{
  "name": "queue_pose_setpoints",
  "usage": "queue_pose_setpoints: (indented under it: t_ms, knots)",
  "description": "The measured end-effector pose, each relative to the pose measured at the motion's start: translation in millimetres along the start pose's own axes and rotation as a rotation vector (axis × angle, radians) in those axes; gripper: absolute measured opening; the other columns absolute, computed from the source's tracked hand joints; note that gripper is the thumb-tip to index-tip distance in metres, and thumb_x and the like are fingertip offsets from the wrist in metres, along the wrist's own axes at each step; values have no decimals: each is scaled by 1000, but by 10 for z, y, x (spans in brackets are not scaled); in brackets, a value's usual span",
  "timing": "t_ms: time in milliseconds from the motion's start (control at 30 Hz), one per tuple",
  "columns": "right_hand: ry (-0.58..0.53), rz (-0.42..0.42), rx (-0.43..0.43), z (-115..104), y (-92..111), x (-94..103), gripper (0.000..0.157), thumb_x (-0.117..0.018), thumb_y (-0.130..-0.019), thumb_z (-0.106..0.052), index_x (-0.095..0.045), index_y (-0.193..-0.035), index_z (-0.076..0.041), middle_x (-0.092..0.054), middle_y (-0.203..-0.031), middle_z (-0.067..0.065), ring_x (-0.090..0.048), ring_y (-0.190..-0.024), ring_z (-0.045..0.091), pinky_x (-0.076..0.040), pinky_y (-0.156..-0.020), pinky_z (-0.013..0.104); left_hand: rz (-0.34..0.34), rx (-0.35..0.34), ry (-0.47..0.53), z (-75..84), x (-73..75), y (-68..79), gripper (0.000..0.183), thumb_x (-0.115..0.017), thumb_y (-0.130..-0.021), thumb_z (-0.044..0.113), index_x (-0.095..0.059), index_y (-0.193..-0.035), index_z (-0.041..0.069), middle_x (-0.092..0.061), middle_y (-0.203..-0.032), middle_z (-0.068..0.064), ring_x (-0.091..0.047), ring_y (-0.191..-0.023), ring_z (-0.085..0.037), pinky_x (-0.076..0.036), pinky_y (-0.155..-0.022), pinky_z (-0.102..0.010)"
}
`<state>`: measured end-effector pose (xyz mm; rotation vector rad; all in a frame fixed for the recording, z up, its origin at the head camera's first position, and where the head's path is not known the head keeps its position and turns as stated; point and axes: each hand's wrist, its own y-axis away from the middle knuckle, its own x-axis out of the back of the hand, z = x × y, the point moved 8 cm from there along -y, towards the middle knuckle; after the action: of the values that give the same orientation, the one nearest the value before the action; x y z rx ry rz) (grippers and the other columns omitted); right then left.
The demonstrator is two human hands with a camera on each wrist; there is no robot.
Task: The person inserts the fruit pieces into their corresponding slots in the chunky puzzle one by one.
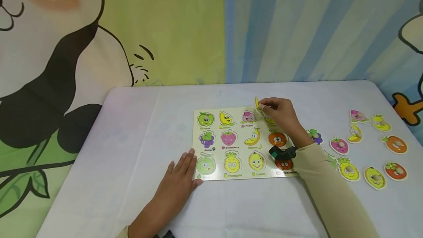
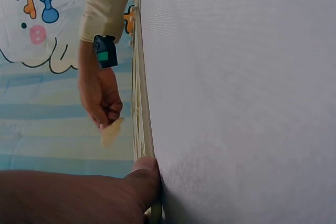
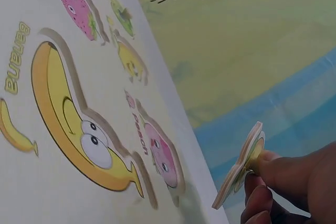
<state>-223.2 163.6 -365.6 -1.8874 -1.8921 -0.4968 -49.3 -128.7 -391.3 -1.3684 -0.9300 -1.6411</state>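
Observation:
A cream fruit puzzle board with labelled cutouts lies flat on the table. My left hand rests at its lower left corner, fingers extended along the left edge; in the left wrist view the thumb touches the board's side. Above the board's upper right part, my right hand holds a yellow fruit-shaped puzzle piece, whose exact fruit is hard to tell. The right wrist view shows thumb and fingers pinching its knob, with the piece tilted and clear of the board. The hand partly covers the pear cutout.
Loose knobbed pieces lie right of the board, among them a banana, orange, lemon, tomato and strawberry. The right sleeve partly hides a green piece. A printed cloth hangs behind the table.

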Motion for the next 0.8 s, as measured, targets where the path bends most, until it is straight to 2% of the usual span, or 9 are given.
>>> queue_pose_setpoints:
  t_ms: [67, 300, 500, 667, 800]
  knots:
    - [1, -19, -13, -33, -23, -57, 23, -61, -98, -16, -69, -113, -2, -67, -111, 15, -60, -93, 25, -48, -74, 33, 3, -5, 4, 10, -2, -4, 70, -63, -94, 36, -38, -145, -5, -25, -156, -18, -26, -142, -35, -31, -105, -59]
    - [-26, -59, -22, -94, -94, -226, 24, -60, -98, -17, -69, -114, -2, -67, -113, 15, -60, -93, 25, -47, -78, 34, 5, -17, -26, 11, -6, -17, 71, -64, -94, 36, -38, -145, -5, -26, -156, -19, -27, -142, -35, -32, -104, -60]
    - [-101, -138, -7, -149, -102, -440, 24, -60, -98, -17, -68, -115, -2, -68, -105, 14, -64, -87, 25, -51, -72, 34, -4, -8, -31, -10, -5, -4, 71, -63, -94, 37, -38, -146, -5, -26, -156, -18, -27, -142, -35, -32, -104, -59]
    - [-123, -182, 25, -234, -78, -561, 22, -60, -98, -16, -68, -113, -2, -69, -96, 14, -65, -81, 26, -52, -68, 36, 8, -11, -24, -10, 4, -3, 70, -63, -94, 37, -39, -145, -5, -26, -156, -19, -28, -141, -35, -32, -104, -60]
    - [-117, -196, 43, -296, -49, -632, 21, -60, -98, -16, -69, -113, -3, -68, -96, 13, -63, -80, 26, -51, -65, 35, 6, -9, -21, -11, 0, -2, 70, -63, -94, 37, -39, -145, -5, -26, -156, -19, -27, -141, -35, -32, -104, -60]
